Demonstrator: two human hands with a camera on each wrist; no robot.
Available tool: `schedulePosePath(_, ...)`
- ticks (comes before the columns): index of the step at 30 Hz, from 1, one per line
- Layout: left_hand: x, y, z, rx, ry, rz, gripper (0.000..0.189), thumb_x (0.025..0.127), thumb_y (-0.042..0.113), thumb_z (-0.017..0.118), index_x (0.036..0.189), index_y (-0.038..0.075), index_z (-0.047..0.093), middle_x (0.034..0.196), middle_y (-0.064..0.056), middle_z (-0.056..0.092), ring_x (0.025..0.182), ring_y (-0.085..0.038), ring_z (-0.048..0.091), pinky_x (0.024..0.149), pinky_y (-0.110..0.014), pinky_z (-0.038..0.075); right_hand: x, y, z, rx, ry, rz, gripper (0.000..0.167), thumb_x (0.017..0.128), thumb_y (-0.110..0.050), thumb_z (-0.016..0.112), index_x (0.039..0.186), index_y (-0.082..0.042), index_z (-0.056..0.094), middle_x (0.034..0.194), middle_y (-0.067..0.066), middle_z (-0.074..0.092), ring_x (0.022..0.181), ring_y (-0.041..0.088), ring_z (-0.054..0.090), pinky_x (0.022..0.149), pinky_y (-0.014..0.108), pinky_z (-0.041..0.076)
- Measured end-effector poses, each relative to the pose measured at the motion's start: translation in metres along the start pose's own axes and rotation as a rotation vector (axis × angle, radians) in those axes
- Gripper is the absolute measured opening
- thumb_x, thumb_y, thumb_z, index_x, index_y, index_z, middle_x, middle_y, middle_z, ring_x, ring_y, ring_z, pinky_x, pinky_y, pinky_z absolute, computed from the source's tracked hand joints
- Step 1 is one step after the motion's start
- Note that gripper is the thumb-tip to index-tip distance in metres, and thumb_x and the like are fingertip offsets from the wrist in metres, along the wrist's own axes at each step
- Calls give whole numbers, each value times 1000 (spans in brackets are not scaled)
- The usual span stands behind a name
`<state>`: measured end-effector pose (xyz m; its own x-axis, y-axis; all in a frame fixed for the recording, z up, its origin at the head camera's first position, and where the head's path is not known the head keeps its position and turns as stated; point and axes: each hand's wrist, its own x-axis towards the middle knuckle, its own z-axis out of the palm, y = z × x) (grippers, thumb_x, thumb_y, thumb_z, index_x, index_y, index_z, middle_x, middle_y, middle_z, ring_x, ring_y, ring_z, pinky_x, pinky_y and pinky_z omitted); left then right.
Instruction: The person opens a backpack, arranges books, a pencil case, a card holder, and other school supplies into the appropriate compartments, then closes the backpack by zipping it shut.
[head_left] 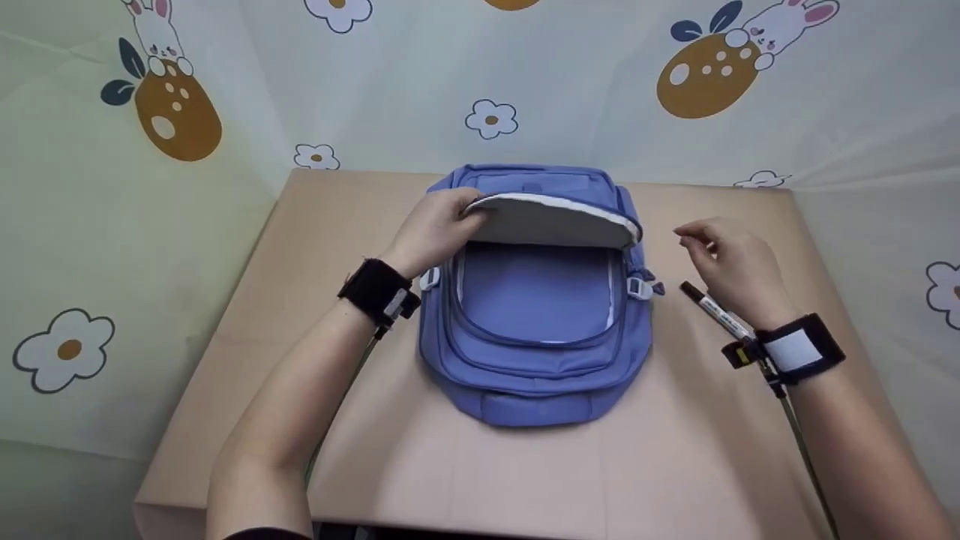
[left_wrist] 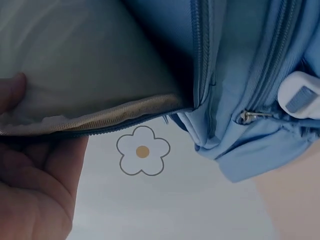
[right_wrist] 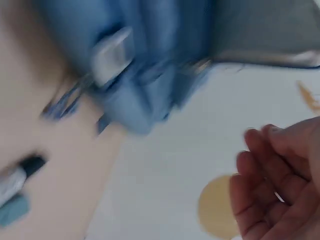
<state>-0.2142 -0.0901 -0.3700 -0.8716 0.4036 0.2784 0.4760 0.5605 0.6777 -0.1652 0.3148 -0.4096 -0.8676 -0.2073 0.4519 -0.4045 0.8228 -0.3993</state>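
Observation:
A blue backpack lies on its back with its front pocket unzipped. My left hand pinches the edge of the pocket's flap and lifts it, showing a grey lining. In the left wrist view, the thumb presses on the lining and the other fingers are beneath the zipper edge. Inside the raised flap, the blue pocket interior shows. My right hand hovers to the right of the backpack, fingers loosely curled, holding nothing. Below it a marker with a dark cap lies on the table.
The table has a tan cover. Patterned sheets with rabbits and flowers stand at the back and sides. A teal object sits beside the marker in the right wrist view. Cables run from both wrist bands.

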Motion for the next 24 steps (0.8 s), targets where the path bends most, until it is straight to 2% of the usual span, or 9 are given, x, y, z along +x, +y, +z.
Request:
schedulePosePath(2,2,-1,-1,-43,14,-29,21,101,21,66,83,10,63,72,3,48,62,-11,41,61,-28,35,-9,18,2,-77,-67,45,17,97,-3,64,111,3,73,104,20,72,88,34,68,78,50,52)
schedulePosePath(5,5,-2,-1,-118,24,-74,29,99,22,68,76,13,54,68,4,39,58,-10,35,57,-28,32,-27,40,8,-158,-169,101,18,93,-2,65,107,8,72,100,27,71,86,42,68,76,57,52)
schedulePosePath(9,10,-4,-3,-173,16,-136,31,99,27,69,75,15,53,65,5,39,55,-8,35,53,-25,30,-47,54,13,-229,-261,154,20,90,-5,68,103,10,71,96,29,69,81,43,66,72,58,52)
schedulePosePath(13,15,-6,-6,-196,17,-200,35,98,30,70,73,15,51,63,6,41,53,-8,36,49,-24,30,-55,58,18,-287,-326,183,19,90,-8,71,98,9,71,84,24,67,70,37,63,63,53,51)
schedulePosePath(18,19,-7,-5,-221,8,-235,37,97,33,71,72,16,48,64,6,42,53,-8,38,49,-24,31,-63,63,25,-360,-329,159,9,89,-2,69,87,6,67,69,16,59,57,31,54,50,49,45)
schedulePosePath(24,20,-9,-3,-255,1,-222,39,97,29,71,71,16,46,63,6,41,51,-7,37,48,-23,30,-67,66,35,-405,-275,165,8,90,4,60,86,10,64,67,17,56,55,34,54,47,50,44)
